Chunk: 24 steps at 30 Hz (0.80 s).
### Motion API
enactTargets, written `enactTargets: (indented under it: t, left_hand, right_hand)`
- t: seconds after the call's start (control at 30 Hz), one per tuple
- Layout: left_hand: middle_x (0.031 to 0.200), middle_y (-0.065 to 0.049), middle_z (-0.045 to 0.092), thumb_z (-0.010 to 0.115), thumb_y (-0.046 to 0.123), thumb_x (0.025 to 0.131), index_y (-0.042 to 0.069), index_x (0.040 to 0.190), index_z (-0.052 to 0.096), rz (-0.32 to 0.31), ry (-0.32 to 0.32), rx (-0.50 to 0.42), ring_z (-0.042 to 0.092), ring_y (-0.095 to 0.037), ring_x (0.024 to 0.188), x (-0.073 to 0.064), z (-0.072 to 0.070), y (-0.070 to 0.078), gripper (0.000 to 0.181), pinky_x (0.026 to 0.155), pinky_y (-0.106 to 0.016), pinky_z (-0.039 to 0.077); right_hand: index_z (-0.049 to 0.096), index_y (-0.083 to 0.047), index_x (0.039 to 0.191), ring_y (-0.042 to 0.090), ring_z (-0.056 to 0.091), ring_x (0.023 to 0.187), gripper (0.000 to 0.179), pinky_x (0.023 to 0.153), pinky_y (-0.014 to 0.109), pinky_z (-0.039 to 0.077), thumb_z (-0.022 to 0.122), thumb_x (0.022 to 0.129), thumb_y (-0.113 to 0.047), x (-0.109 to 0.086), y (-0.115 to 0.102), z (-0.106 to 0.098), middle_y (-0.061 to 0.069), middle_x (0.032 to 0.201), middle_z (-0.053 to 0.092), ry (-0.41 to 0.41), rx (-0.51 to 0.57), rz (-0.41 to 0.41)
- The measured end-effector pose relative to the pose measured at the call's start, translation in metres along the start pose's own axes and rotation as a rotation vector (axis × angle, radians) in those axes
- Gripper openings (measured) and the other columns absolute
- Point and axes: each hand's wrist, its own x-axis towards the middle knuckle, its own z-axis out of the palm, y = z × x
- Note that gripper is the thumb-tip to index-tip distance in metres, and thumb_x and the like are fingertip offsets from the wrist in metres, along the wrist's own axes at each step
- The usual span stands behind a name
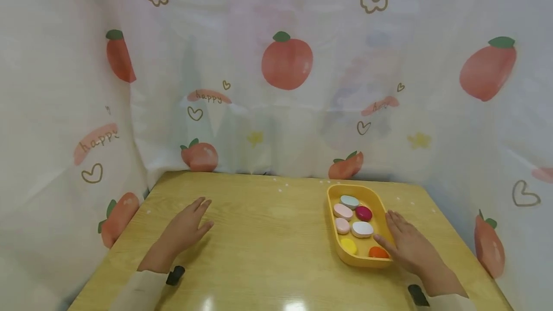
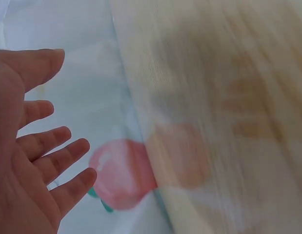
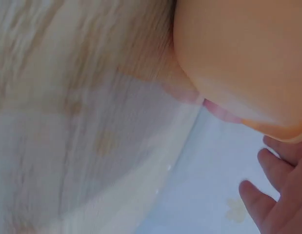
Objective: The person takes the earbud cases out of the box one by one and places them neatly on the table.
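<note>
A yellow tray (image 1: pixel 338 248) with rounded corners stands on the right part of the table in the head view. Several smooth oval pieces lie in it, among them a crimson one (image 1: pixel 364 213), a white one (image 1: pixel 362 229), a yellow one (image 1: pixel 349 246) and an orange one (image 1: pixel 378 252). Beside the tray's right wall is my right hand (image 1: pixel 410 246), fingers extended and thumb over the rim. Whether it touches the tray, I cannot tell. My left hand (image 1: pixel 183 229) hovers over the table's left side with fingers extended, holding nothing; its spread fingers show in the left wrist view.
The wood-grain table (image 1: pixel 259 234) is glossy and reflects light near its front. White curtains (image 1: pixel 242 124) printed with red fruit, hearts and flowers enclose it at the back and both sides. Small white specks (image 1: pixel 281 190) dot the table's far edge.
</note>
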Motion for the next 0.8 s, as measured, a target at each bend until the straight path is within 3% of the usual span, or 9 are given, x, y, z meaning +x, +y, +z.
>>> enactTargets:
  t: [0.13, 0.33, 0.57, 0.8]
  left_hand:
    - [0.141, -0.024, 0.045, 0.069, 0.030, 0.092, 0.000, 0.142, 0.045, 0.033, 0.010, -0.005, 0.051, -0.040, 0.121, 0.014, 0.007, 0.008, 0.063, 0.092, -0.053, 0.048]
    - [0.141, -0.023, 0.046, 0.067, 0.031, 0.094, 0.001, 0.142, 0.046, 0.074, -0.053, -0.035, 0.051, -0.040, 0.122, 0.029, 0.013, 0.025, 0.060, 0.094, -0.052, 0.047]
    - [0.140, -0.019, 0.048, 0.067, 0.031, 0.094, 0.003, 0.142, 0.046, 0.066, -0.111, -0.084, 0.050, -0.036, 0.124, 0.042, 0.025, 0.032, 0.060, 0.098, -0.049, 0.045]
    - [0.139, -0.015, 0.051, 0.064, 0.032, 0.095, 0.006, 0.143, 0.046, 0.071, -0.189, -0.140, 0.049, -0.030, 0.126, 0.061, 0.040, 0.044, 0.058, 0.102, -0.045, 0.042]
  right_hand:
    - [0.030, 0.014, 0.144, 0.048, 0.024, 0.137, 0.082, 0.106, 0.063, 0.025, 0.052, 0.098, -0.049, 0.000, -0.002, 0.001, 0.031, 0.151, 0.025, -0.008, 0.010, -0.037]
    - [0.025, 0.015, 0.145, 0.047, 0.020, 0.139, 0.084, 0.106, 0.063, 0.025, 0.052, 0.098, -0.049, 0.001, 0.000, 0.006, 0.031, 0.153, 0.020, -0.025, 0.015, -0.046]
    - [0.025, 0.013, 0.146, 0.045, 0.019, 0.140, 0.084, 0.107, 0.062, 0.025, 0.052, 0.098, -0.050, 0.013, -0.004, 0.004, 0.030, 0.154, 0.020, -0.024, 0.020, -0.068]
    - [0.019, 0.013, 0.148, 0.045, 0.016, 0.141, 0.087, 0.108, 0.062, 0.022, 0.051, 0.098, -0.051, 0.005, 0.003, 0.005, 0.030, 0.155, 0.016, -0.049, 0.013, -0.052]
